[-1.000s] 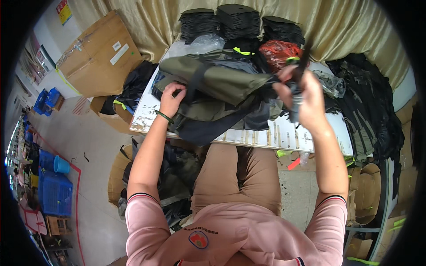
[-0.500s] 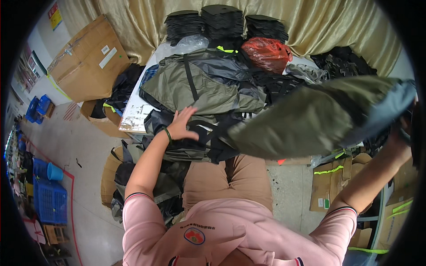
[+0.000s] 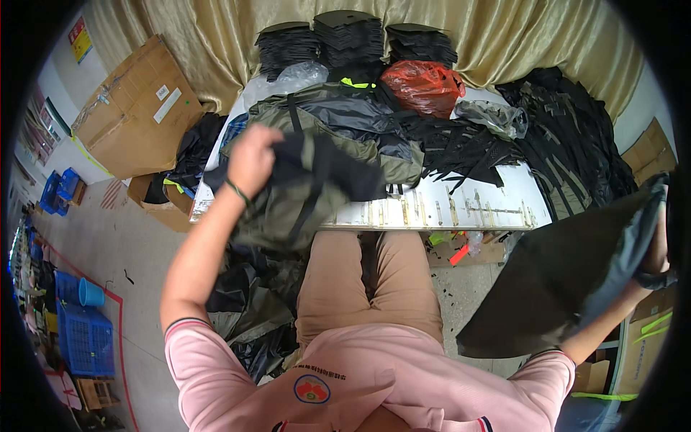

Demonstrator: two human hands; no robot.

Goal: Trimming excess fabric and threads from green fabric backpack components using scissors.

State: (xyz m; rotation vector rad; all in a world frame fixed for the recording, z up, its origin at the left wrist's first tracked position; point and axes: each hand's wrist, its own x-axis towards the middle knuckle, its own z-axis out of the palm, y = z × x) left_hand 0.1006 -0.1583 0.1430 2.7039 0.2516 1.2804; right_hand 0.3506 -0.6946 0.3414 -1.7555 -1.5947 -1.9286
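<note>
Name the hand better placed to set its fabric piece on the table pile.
Probably left: the left hand holds an olive-black piece right over the table; the right hand is far out sideways.

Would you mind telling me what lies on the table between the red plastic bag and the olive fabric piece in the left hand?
In the head view, an olive-and-grey garment heap lies between the red plastic bag and the olive fabric piece.

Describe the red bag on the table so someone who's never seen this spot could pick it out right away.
Start at the gold curtain behind the worktable and find the three stacks of black pieces in front of it. The red plastic bag sits just in front of the right-hand stacks, crumpled and bulging. It is the only red thing on a table of black and olive fabric.
</note>
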